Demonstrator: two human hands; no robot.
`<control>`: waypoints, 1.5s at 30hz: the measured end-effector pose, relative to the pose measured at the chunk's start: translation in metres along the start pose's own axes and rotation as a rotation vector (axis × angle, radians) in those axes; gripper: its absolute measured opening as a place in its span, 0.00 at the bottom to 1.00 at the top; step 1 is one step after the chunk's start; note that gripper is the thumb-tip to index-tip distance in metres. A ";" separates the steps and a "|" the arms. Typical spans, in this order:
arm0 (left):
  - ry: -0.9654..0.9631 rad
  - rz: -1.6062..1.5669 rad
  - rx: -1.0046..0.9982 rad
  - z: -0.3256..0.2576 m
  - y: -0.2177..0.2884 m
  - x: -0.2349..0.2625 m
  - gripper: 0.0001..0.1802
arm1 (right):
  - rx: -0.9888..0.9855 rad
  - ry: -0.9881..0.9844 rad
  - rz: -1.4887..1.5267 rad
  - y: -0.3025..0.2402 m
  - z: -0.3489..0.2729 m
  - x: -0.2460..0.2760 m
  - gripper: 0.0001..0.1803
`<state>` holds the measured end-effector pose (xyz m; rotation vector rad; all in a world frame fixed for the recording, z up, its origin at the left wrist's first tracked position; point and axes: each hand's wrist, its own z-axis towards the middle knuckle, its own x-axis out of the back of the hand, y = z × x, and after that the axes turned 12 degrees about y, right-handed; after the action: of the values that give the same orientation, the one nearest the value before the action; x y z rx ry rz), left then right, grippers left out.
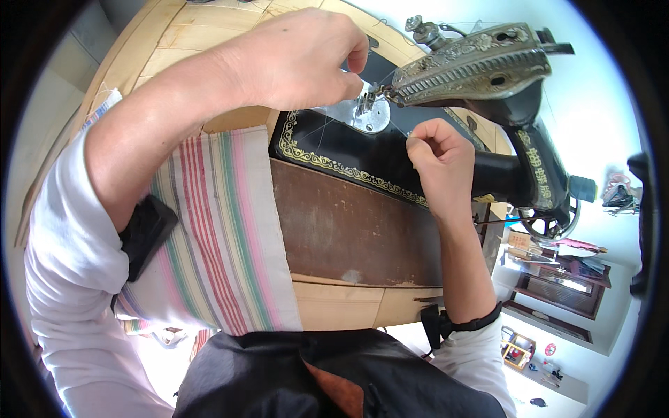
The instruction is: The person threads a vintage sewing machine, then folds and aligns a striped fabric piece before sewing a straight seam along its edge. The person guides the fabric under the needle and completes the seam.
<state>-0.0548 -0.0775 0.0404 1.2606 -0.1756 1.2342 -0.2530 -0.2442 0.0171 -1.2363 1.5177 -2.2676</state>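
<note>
A black sewing machine with gold trim lies across the table, its ornate metal end plate at the upper right. My left hand reaches over the bed, thumb and forefinger curled close together beside the needle and presser foot. What those fingers hold, if anything, is hidden. To the right of the needle plate, my right hand is closed in a pinch. A thin thread runs from the needle area to its fingertips. Striped cloth hangs under my left forearm, apart from the needle.
Pale wooden tabletop surrounds a brown panel in front of the machine bed. A handwheel and a dark thread spool are at the machine's right end. A black apron covers my lap.
</note>
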 end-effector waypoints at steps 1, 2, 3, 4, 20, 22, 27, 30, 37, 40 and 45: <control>-0.099 0.065 0.026 0.000 0.006 0.009 0.11 | 0.001 0.003 0.001 0.001 0.001 0.001 0.01; -0.198 0.133 0.052 0.001 0.011 0.020 0.11 | 0.000 0.009 0.010 0.001 0.001 0.003 0.02; -0.296 0.201 0.079 0.001 0.017 0.028 0.12 | 0.011 0.015 0.028 0.001 0.001 0.005 0.02; -0.202 0.190 0.012 -0.006 0.023 0.030 0.11 | 0.013 0.012 0.032 0.001 0.000 0.007 0.02; 0.102 0.298 -0.049 -0.037 0.020 -0.032 0.19 | 0.059 -0.003 0.093 0.009 -0.012 0.033 0.02; 0.106 0.327 -0.030 -0.031 0.015 -0.037 0.21 | 0.062 0.001 0.084 0.009 -0.009 0.031 0.02; 0.003 0.277 0.021 -0.020 0.002 -0.037 0.15 | 0.051 0.022 0.118 0.010 -0.005 0.037 0.01; -0.055 0.223 0.071 -0.018 0.000 -0.032 0.12 | 0.033 0.032 0.096 0.013 -0.006 0.042 0.02; -0.097 0.348 -0.002 -0.017 0.004 -0.008 0.08 | 0.027 0.032 0.051 0.018 -0.004 0.045 0.02; -0.180 0.085 0.177 -0.014 -0.009 0.013 0.14 | 0.018 0.045 0.029 0.022 -0.002 0.044 0.02; -0.028 -0.012 0.380 -0.012 -0.039 0.036 0.12 | -0.003 0.050 0.038 0.029 0.001 0.041 0.02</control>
<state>-0.0162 -0.0395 0.0369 1.6027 0.0501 1.2783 -0.2885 -0.2803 0.0156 -1.1494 1.5477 -2.2892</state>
